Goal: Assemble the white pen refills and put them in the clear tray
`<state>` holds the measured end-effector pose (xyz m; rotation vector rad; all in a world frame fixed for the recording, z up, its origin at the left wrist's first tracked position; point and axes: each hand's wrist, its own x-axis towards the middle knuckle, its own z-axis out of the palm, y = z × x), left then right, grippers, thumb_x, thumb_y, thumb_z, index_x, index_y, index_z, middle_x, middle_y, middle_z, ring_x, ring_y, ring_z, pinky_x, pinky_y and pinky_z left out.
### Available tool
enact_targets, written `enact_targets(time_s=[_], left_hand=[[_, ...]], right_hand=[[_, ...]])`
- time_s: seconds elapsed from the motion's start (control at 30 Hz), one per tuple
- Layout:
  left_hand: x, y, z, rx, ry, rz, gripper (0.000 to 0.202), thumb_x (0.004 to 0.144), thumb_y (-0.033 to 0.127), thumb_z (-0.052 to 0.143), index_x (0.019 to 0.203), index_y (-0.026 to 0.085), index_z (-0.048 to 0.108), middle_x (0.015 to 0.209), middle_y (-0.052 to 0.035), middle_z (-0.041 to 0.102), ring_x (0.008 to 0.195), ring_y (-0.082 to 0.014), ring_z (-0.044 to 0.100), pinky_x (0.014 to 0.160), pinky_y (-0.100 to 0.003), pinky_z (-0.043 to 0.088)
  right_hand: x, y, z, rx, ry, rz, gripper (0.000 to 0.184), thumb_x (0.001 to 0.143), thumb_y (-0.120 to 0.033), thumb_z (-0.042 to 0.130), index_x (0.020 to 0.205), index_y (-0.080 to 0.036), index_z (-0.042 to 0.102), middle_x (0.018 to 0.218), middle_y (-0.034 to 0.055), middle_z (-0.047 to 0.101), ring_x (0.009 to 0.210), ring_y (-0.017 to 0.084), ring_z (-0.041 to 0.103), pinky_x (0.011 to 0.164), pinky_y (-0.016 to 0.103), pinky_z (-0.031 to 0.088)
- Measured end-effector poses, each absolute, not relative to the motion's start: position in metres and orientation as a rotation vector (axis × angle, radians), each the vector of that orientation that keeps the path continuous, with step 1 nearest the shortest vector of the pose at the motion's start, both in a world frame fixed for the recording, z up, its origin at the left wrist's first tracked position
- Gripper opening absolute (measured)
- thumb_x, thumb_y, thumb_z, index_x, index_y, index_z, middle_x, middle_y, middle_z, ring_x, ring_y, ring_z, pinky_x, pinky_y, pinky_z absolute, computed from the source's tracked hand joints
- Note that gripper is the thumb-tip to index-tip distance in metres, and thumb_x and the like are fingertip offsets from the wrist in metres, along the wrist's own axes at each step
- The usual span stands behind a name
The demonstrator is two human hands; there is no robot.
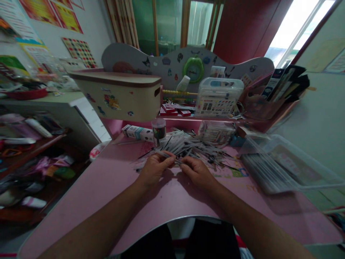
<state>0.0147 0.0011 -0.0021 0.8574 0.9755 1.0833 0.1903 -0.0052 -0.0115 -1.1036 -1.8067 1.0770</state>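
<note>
Just in front of the pile, my left hand (156, 166) is closed in a pinch on a thin, whitish stick that looks like a pen refill (165, 154). My right hand (198, 172) has its thumb and forefinger pressed together at the near end of the same piece, almost touching the left fingertips. Fine detail between the fingers is too small to make out. Beyond both hands spreads a loose heap of pen refills (179, 143), translucent white with dark tips. A clear cup (158, 130) with dark contents stands at the heap's back left.
On the right, an open clear plastic bin (309, 185) holds a stack of bundled refills (266, 172). A patterned carton (138, 133) lies back left. Above sit a cream storage box (121, 97), a clear carry case (219, 99) and a green clock (193, 70). The pink desk (107, 194) curves inward near me.
</note>
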Motion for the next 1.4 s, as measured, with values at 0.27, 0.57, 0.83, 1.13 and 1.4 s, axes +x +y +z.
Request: enact_targets(time_s=[0.27, 0.57, 0.83, 1.13, 1.4], left_hand=[[0.002, 0.004, 0.002, 1.037, 1.157, 1.134, 0.032, 0.076, 0.042, 0.077, 0.101, 0.023, 0.072, 0.085, -0.0028, 0.070, 0.066, -0.0163, 0.063, 0.050, -0.023, 0.047], [-0.003, 0.016, -0.007, 1.299, 1.216, 1.328, 0.025, 0.084, 0.040, 0.069, 0.096, 0.019, 0.076, 0.092, -0.0065, 0.073, 0.084, -0.0215, 0.065, 0.068, -0.028, 0.050], [-0.002, 0.014, -0.007, 1.530, 1.309, 1.279, 0.021, 0.086, 0.032, 0.065, 0.098, 0.020, 0.076, 0.098, -0.0074, 0.075, 0.093, -0.0239, 0.066, 0.081, -0.032, 0.050], [-0.009, 0.024, -0.014, 1.473, 1.320, 1.324, 0.019, 0.084, 0.033, 0.068, 0.096, 0.020, 0.076, 0.095, -0.0068, 0.075, 0.093, -0.0237, 0.067, 0.085, -0.033, 0.049], [-0.009, 0.024, -0.014, 1.475, 1.298, 1.300, 0.020, 0.084, 0.033, 0.069, 0.096, 0.019, 0.076, 0.093, -0.0071, 0.075, 0.090, -0.0235, 0.068, 0.082, -0.033, 0.050]], right_hand=[[0.219, 0.007, 0.030, -1.184, -1.945, 0.564, 0.013, 0.087, -0.022, 0.060, 0.082, -0.018, 0.071, 0.081, 0.0028, 0.056, 0.078, 0.016, 0.055, 0.073, 0.029, 0.042], [0.340, -0.036, 0.125, -1.586, -1.797, 0.024, 0.036, 0.084, -0.057, 0.063, 0.086, -0.022, 0.072, 0.084, 0.0089, 0.069, 0.072, 0.021, 0.063, 0.068, 0.034, 0.046], [0.452, -0.021, 0.126, -2.333, -1.884, -0.007, 0.005, 0.077, -0.023, 0.077, 0.075, -0.019, 0.074, 0.072, 0.0072, 0.073, 0.058, 0.017, 0.061, 0.063, 0.032, 0.041], [0.471, -0.006, 0.089, -2.625, -1.703, 0.663, 0.034, 0.081, -0.003, 0.057, 0.050, -0.016, 0.059, 0.041, 0.0009, 0.050, 0.037, 0.010, 0.039, 0.049, 0.029, 0.026], [0.481, -0.031, 0.030, -2.218, -1.691, -0.043, 0.055, 0.069, 0.002, 0.044, 0.021, -0.020, 0.028, 0.024, -0.0052, 0.019, 0.025, 0.006, 0.015, 0.045, 0.030, 0.012]])
